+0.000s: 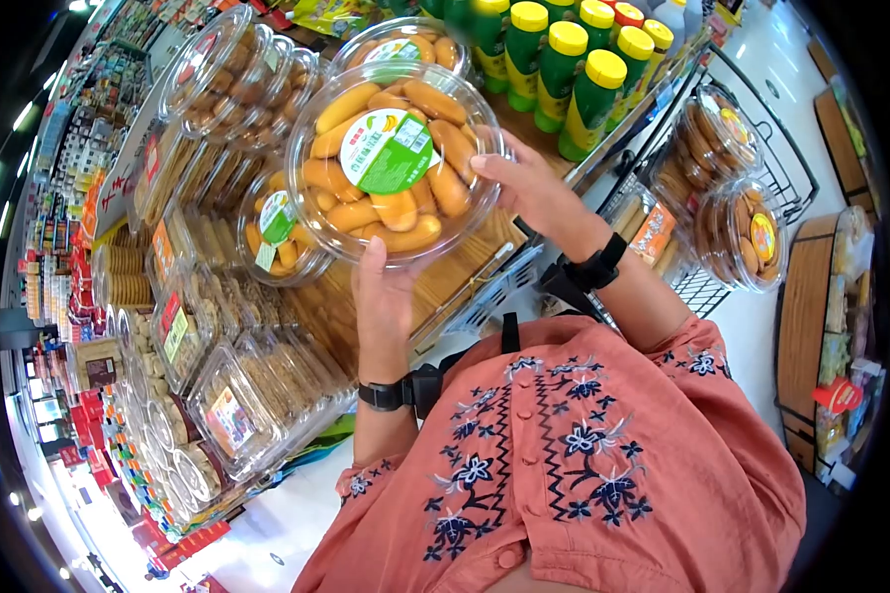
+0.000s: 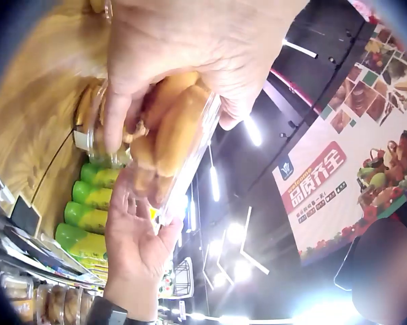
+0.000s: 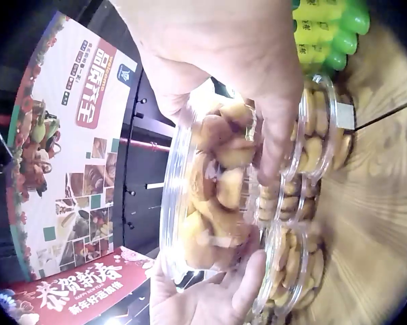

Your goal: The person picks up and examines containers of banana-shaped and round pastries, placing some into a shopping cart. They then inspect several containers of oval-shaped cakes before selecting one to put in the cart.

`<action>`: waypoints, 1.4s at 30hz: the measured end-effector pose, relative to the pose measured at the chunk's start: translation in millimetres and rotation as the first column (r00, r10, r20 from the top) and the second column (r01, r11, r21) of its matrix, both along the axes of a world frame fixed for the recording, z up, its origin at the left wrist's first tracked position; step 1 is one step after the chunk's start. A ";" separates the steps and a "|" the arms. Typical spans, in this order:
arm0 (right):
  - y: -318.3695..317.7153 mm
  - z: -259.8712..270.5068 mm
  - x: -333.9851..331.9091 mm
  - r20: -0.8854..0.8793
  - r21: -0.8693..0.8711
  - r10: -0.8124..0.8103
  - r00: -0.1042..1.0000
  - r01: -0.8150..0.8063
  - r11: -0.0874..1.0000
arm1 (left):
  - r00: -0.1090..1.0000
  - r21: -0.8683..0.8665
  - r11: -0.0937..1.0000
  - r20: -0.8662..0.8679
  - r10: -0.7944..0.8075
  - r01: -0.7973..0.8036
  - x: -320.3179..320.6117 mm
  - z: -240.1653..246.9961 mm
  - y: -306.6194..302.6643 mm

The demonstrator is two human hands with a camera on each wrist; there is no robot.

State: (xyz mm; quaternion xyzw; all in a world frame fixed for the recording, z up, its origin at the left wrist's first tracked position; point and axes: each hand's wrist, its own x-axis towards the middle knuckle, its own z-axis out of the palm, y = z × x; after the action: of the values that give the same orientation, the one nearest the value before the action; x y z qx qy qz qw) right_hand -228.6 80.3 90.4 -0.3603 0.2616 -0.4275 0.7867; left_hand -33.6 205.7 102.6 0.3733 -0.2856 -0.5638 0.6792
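Wooden display table (image 1: 440,287) below our hands. We clamp 1 round clear tub (image 1: 391,158) over it, left hand (image 1: 381,296) and right hand (image 1: 534,188) apart, gripping opposite sides. At least 2 similar tubs (image 1: 279,222) left and beyond; 1 cart (image 1: 702,294) right; green bottles (image 1: 591,109) beyond right hand, overlapping, exact count unclear.

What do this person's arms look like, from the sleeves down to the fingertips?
The right sleeve and left sleeve are coral, with dark and white floral embroidery, and leave the forearms bare. Around each wrist is a black strap with a boxy black piece on it. No gloves show.
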 end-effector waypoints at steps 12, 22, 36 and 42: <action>-21.6 6.1 -28.2 -0.046 -0.013 0.113 0.993 -0.114 0.993 | 0.988 -0.008 0.992 0.083 0.129 -0.129 36.4 22.0 -19.6; -6.8 14.1 -28.8 -0.085 -0.029 0.166 0.982 -0.169 0.985 | 0.998 0.014 0.999 0.051 -0.035 0.034 57.0 29.4 -43.4; 3.7 -11.4 -41.6 -0.015 0.011 0.312 0.950 -0.311 0.950 | 0.974 0.060 0.997 0.216 -0.061 0.049 85.7 16.3 -79.9; 3.2 -13.1 -42.6 0.000 0.006 0.289 0.957 -0.289 0.957 | 0.988 0.112 0.992 0.137 -0.069 0.053 84.8 13.8 -79.6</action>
State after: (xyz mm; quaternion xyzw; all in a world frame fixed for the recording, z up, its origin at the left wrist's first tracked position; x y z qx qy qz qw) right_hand -271.3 83.5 77.2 -0.3927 0.2079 -0.3072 0.8415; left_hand 51.2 126.1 116.4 0.4393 -0.3128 -0.5714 0.6186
